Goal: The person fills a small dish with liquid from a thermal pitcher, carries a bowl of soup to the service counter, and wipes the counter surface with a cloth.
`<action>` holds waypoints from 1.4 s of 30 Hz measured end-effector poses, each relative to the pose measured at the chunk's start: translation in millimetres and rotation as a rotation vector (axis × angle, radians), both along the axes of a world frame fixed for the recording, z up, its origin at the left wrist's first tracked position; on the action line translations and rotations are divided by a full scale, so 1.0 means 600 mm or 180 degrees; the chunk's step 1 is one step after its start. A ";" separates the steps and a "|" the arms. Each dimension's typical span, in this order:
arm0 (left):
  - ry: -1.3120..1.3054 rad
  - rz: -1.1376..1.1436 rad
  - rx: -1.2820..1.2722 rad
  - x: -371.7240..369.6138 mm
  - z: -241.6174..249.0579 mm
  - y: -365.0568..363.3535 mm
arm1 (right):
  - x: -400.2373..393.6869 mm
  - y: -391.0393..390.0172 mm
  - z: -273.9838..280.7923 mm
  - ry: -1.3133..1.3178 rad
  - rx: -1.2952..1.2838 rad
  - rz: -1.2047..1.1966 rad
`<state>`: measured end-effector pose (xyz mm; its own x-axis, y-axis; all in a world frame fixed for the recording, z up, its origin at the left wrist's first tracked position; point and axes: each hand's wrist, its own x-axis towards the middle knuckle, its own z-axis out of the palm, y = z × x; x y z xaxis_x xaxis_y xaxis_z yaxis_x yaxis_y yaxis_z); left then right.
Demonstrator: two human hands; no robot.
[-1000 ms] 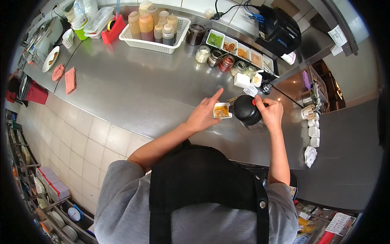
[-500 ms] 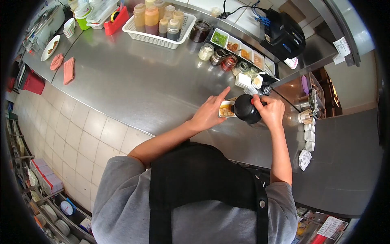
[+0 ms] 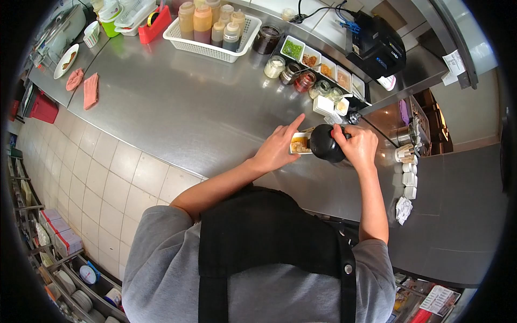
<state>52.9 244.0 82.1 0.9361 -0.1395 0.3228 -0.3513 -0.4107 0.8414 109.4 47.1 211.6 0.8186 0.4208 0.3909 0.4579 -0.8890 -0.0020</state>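
Note:
My right hand (image 3: 358, 145) is wrapped round the handle of a round black pot (image 3: 327, 144), its thumb on a red spot at the top. The pot is tilted, with its left side over a small white dish (image 3: 300, 143) that holds yellow-brown food. At the dish's left side is my left hand (image 3: 278, 146), its index finger stretched out and its thumb near the dish's lower edge. Whether the fingers touch the dish is hard to tell. White square dishes (image 3: 323, 105) stand just beyond.
Open jars (image 3: 305, 82) and a black tray of toppings (image 3: 292, 49) stand at the back. A white basket (image 3: 212, 53) holds sauce bottles. Pink cloths (image 3: 91, 91) lie at the left. Stacked white cups (image 3: 410, 179) line the right side.
More yellow liquid shows in the small dish. Both hands and the black pot have hardly moved.

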 end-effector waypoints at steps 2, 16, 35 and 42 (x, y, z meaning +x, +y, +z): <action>-0.0006 0.0015 0.0009 0.000 -0.001 0.000 | -0.001 0.002 0.000 -0.0010 -0.0001 0.0026; -0.0033 -0.0012 0.0046 0.001 -0.005 0.002 | -0.002 0.006 -0.002 -0.0174 -0.0133 0.0176; -0.0014 -0.0011 -0.0078 0.006 -0.017 0.002 | 0.002 0.023 -0.003 -0.0278 -0.0304 0.0291; -0.0012 -0.0017 -0.0126 0.005 -0.016 0.003 | 0.004 0.028 -0.003 -0.0256 -0.0384 0.0357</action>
<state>55.8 245.9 72.5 0.9342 -0.1315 0.3315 -0.3564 -0.3754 0.8556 112.0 63.7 209.6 0.7321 0.5554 0.3944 0.5485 -0.8240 0.1422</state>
